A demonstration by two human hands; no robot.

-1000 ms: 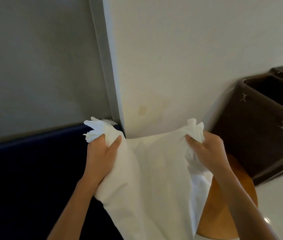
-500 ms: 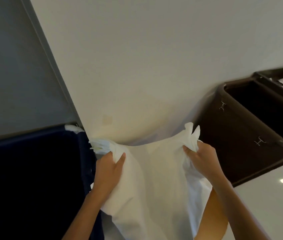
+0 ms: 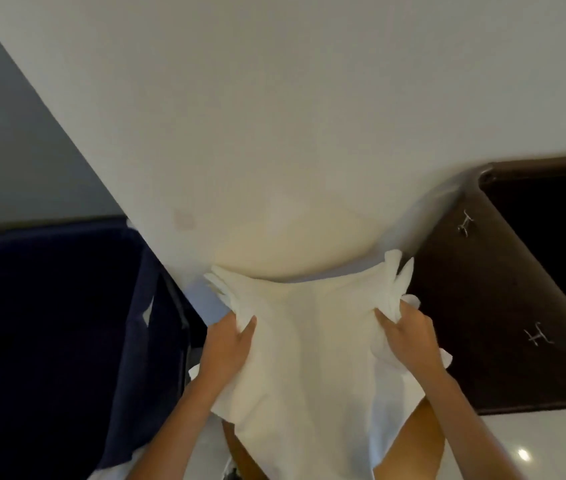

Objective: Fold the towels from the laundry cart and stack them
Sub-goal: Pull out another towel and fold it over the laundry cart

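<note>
Mid-step, by the look of it: opening out a white towel (image 3: 309, 348) ahead of the first fold. Held in the air at lower centre of the frame, in front of a pale wall (image 3: 309, 116), and hanging down over an orange-brown rounded surface (image 3: 420, 441) at the bottom edge. Clenched on the bunched upper-left corner with the left hand (image 3: 229, 344), thumb on the near face. Clenched likewise on the crumpled upper-right corner with the right hand (image 3: 409, 336). Sagging along the top edge between the two grips, so not yet squared.

To do it well:
- Work each grip outward along the hem until pinching only the true corners.
- Draw apart to pull the top edge straight, then give one short shake to drop the creases out.
- Check for a level lower edge before bringing corner to corner. Impossible to judge from here, with the bottom cut off by the frame.
- Stay off the navy cloth-sided cart (image 3: 66, 323) at left, likely the laundry cart, and the dark brown bin (image 3: 482, 306) at right, both near enough to catch a swinging hem.
- Probably best to halve it in the air, then lay it flat for the rest.

No stack in view, so choose its spot before letting go.
</note>
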